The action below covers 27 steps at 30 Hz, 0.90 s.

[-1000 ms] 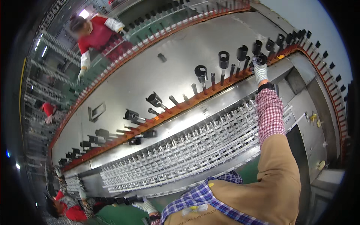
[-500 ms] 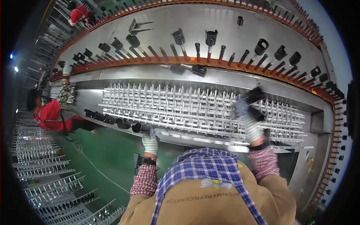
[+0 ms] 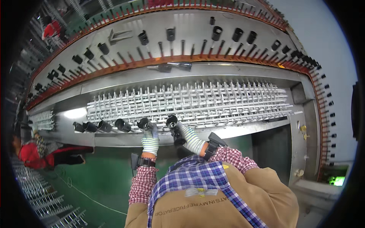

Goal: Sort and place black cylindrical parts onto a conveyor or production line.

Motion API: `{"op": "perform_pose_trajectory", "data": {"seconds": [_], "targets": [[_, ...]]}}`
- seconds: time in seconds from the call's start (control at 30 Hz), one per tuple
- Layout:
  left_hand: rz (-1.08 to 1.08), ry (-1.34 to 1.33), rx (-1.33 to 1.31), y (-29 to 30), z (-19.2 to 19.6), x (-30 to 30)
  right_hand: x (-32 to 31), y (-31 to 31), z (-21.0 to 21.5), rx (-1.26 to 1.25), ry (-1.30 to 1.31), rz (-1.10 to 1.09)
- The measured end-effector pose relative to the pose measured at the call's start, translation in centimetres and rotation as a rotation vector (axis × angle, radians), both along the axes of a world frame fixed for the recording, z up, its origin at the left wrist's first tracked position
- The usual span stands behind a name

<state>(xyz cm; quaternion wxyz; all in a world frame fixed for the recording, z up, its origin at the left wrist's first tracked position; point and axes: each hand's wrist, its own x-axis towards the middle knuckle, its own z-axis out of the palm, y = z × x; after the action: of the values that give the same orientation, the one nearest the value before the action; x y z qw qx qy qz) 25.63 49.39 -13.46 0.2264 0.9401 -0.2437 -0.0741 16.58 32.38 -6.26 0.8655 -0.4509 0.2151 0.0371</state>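
Observation:
My left hand (image 3: 150, 141), in a striped knit glove, is closed on a black open-ended cylindrical part (image 3: 143, 124) at the front edge of the metal bench. That part is the rightmost in a row of similar black cylindrical parts (image 3: 104, 126) along this edge. Just to its right, my right hand (image 3: 192, 140), gloved the same way, grips a black tubular part (image 3: 176, 133) whose round open end (image 3: 172, 121) points away from me. Its fingers are partly hidden behind the part. Silvery metal racks with many upright pins (image 3: 182, 100) lie stacked on the bench beyond both hands.
Behind the racks runs a curved orange conveyor rail (image 3: 129, 67) with upright rods, some carrying black cylinders (image 3: 170, 34). Two dark parts (image 3: 173, 67) lie on the ledge before it. A co-worker in red (image 3: 36, 154) stands at the left. More racks (image 3: 42, 193) are at the lower left.
My right hand has come from over the racks at the right to beside my left hand, with the black part in it. The view has shifted; my left hand stays at the row's right end.

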Motion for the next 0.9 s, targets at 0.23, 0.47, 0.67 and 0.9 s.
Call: {"op": "perform_pose_trajectory", "data": {"seconds": [0.23,0.47,0.67,0.9], "targets": [[0.175,0.017,-0.39,-0.5,-4.1,1.4,-2.9,-5.1,-2.2,-0.577,0.398,0.051],[0.065,0.169,0.125,2.2,-8.1,1.8,-3.2,-6.3,-4.7,-0.684,0.113,0.356],[0.427,0.214,-0.689,-1.5,-5.3,0.8,-5.7,-21.5,6.0,-0.836,-0.362,0.493],[0.711,0.09,0.161,-5.8,0.9,-1.3,-8.6,-58.2,-4.9,-0.883,0.376,-0.815]]}}
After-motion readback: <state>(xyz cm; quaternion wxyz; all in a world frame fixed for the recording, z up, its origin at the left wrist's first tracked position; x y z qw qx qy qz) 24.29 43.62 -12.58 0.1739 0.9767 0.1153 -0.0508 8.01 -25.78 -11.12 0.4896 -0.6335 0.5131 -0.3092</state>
